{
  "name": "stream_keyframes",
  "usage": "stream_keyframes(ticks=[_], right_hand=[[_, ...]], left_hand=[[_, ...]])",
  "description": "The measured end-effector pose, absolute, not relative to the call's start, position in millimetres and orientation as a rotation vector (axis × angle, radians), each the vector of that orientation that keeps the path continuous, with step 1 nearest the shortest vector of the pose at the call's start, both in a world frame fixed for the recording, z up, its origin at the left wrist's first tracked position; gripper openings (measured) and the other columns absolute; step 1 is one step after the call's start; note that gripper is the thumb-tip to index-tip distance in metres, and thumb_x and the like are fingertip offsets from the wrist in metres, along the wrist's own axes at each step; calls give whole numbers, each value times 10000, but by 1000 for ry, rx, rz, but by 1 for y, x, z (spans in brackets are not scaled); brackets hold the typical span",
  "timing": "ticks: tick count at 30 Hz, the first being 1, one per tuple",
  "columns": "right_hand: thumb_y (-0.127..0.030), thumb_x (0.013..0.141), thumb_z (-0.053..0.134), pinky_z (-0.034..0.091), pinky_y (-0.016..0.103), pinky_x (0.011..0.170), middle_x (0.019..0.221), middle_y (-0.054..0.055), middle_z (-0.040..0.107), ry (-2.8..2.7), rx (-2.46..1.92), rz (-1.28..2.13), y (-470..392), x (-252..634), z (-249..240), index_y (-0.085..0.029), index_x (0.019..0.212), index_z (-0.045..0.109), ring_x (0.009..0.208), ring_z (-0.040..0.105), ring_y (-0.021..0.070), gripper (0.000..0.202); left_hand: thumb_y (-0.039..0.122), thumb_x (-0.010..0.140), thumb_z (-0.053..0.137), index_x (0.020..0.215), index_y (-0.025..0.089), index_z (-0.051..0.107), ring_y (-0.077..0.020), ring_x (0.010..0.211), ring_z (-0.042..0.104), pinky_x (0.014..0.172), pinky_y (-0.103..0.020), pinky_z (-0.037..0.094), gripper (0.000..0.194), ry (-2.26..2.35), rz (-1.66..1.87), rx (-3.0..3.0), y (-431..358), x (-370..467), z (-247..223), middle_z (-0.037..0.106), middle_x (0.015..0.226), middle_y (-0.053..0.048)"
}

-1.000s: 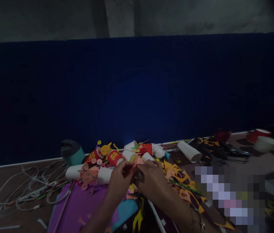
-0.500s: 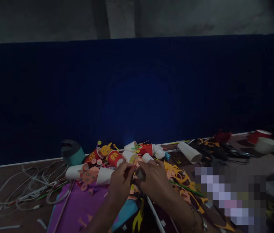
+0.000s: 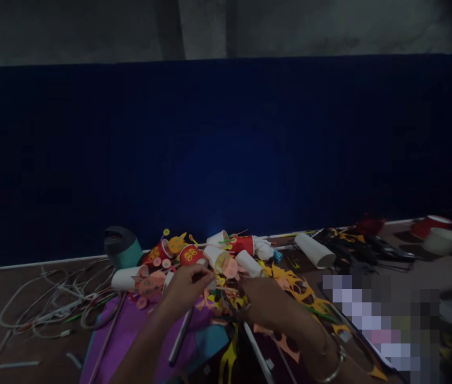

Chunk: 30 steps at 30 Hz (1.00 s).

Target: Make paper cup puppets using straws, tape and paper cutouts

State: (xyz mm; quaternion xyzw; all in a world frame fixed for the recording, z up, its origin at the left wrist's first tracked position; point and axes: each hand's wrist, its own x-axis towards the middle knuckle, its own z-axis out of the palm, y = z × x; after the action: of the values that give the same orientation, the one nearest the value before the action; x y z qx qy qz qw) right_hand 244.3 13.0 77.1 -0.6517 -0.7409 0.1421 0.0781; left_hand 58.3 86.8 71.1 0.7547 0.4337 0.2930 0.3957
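Observation:
My left hand is over the purple sheet, thumb and fingers pinched together on something too small to make out. To its right, my right hand is dark and blurred, its fingers bent down among paper scraps. Between and behind the hands lie a peach paper disc, a white cup and a red cup. A grey rod rests below my left hand. A peach paper face lies left of that hand, by another white cup.
A teal and dark container stands at the back left, with tangled white cable before it. Orange paper cutouts lie to the right, near a white cup. A blue panel rises behind.
My hands have moved apart, the left one to the left and the right one slightly right and down. The peach disc and the grey rod now show more plainly. The view has shifted slightly.

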Motion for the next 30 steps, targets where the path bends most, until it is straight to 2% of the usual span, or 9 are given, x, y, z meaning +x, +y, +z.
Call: stream_keyframes(ticks=[2,4,7,10,15,21,25,30], right_hand=[[-374,592,722,408,288,582,799,99,698,-2405,-1994,457,5,237,68,-166,871,668,719,640,269,352],[-273,582,732,430,304,615,858,108,699,-2513,-1974,365,-1,228,53,-167,942,663,758,642,281,381],[-84,693,577,434,378,659,951,163,672,-2611,-1955,-61,-8,218,27,-133,999,651,818,623,314,318],[-17,731,472,423,436,680,931,205,647,-2670,-1846,-348,-12,217,11,-74,1009,642,822,598,328,331],[13,736,410,428,400,563,847,198,630,-2738,-1893,-400,-15,221,17,-53,924,652,708,587,299,313],[-30,742,455,421,382,563,833,170,637,-2681,-1877,-422,-12,221,11,-104,938,643,693,584,280,283],[-63,731,495,406,387,567,776,152,616,-2614,-1832,-533,-10,223,-7,-100,855,628,685,566,276,186],[-51,736,473,395,408,586,817,178,611,-2627,-1811,-676,-12,224,-16,-70,863,625,704,561,289,199]], left_hand=[[400,733,591,745,170,698,-163,599,556,543,-234,358,254,1103,674,1971,91,53,67,652,644,-14],[409,719,607,742,168,690,-175,643,580,572,-240,381,256,1091,647,2001,94,49,65,674,691,-29],[427,728,597,706,163,674,-172,637,577,563,-237,383,275,1079,605,2020,95,46,65,666,672,-30],[407,744,585,727,164,676,-169,642,576,569,-237,383,260,1055,597,2037,95,46,65,667,687,-30],[377,743,592,715,165,673,-164,620,568,570,-237,384,229,1082,654,2066,99,44,63,656,657,-18],[365,749,591,732,156,661,-170,658,600,591,-230,408,221,1070,646,2064,102,41,63,677,695,-24],[333,741,597,755,149,671,-159,658,598,587,-217,410,198,1084,596,2050,104,40,62,684,705,-19],[355,747,590,739,155,667,-157,640,588,570,-221,409,214,1127,619,2066,107,39,58,671,683,-13]])
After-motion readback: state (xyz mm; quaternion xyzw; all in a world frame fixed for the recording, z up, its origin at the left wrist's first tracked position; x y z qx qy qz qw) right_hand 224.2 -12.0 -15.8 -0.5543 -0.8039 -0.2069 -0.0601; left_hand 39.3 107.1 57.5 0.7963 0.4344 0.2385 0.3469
